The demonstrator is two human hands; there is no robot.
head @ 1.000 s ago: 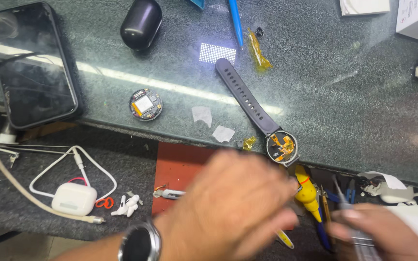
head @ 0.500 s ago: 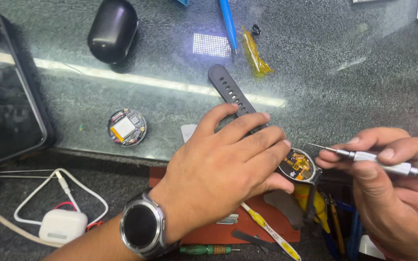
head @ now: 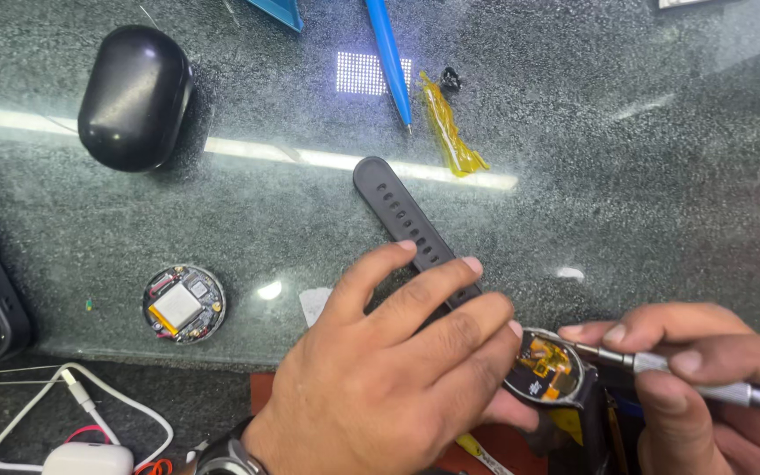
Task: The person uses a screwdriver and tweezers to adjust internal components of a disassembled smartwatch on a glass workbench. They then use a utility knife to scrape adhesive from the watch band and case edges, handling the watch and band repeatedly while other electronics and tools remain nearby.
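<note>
At the counter's (head: 679,176) near edge, the opened smartwatch case (head: 545,368) lies face-down with its orange flex and circuitry showing, its black strap (head: 402,214) running up and left. Since a second ago the left hand (head: 389,369) has come down on the strap, fingers spread flat and thumb under the case, pinning it; the right hand (head: 705,378) now pinches a slim metal screwdriver (head: 661,365) with its tip at the case rim. Well left lies a separate round watch module (head: 184,303). Farther off sit a black earbud case (head: 135,97), blue pen (head: 389,53) and yellow tape scrap (head: 450,132). Nothing blocks the tool.
</note>
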